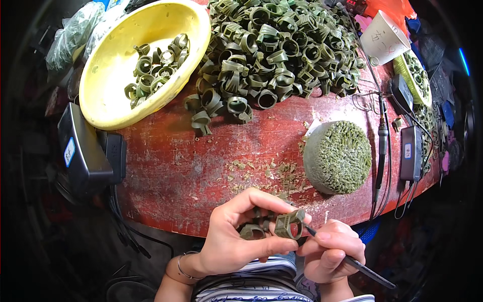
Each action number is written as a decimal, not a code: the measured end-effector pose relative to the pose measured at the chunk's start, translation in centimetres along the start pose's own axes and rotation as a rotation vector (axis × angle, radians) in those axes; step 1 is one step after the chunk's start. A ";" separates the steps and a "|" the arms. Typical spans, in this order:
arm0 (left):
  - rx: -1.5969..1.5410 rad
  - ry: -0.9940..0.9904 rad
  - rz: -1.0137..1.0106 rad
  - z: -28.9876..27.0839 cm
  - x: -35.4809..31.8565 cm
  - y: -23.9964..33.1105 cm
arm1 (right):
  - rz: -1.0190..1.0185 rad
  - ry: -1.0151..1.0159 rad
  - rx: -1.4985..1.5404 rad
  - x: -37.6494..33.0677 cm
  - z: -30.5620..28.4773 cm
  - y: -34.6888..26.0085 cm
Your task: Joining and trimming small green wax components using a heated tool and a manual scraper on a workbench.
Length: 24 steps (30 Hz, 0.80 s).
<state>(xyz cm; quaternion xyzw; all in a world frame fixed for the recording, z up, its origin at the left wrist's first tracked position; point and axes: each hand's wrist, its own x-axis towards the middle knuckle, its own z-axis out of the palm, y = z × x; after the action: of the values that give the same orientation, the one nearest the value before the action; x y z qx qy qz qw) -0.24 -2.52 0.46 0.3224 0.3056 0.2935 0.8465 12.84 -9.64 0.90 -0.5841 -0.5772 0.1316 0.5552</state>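
Between the thumb and fingers of my left hand (234, 229) is a dark green ring (289, 224), wax-like, with its round opening facing right. Several more green rings (252, 231) are tucked in the same palm, partly hidden by the fingers. My right hand (333, 251) is closed round a slim dark carving tool (371, 274), gripped like a pen. The tool's tip meets or nearly meets the ring's right edge; actual contact cannot be made out. Both hands are over the table's near edge.
A big heap of green rings (282, 55) covers the far table. The yellow basin (98, 108) at left holds more. A rough-topped green round block (337, 158), shavings (269, 171), a white cup (385, 38), and dark power boxes (85, 151) with cables (382, 146) surround the work area.
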 end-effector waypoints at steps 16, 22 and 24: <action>0.039 0.018 0.136 -0.4 -0.1 0.6 | 0.339 -0.106 0.302 1.9 0.3 1.2; -0.398 -0.113 0.111 -2.6 -0.6 1.4 | 0.330 -0.134 0.192 5.6 1.9 1.0; -0.464 -0.079 0.194 -2.3 -0.7 2.1 | 0.129 -0.290 -0.042 7.9 1.7 1.6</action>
<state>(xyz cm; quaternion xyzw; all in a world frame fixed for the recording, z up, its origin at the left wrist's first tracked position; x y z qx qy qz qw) -2.97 -0.85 0.83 0.1588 0.1643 0.4228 0.8769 14.73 -1.90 2.84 -0.6064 -0.6153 0.2377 0.4441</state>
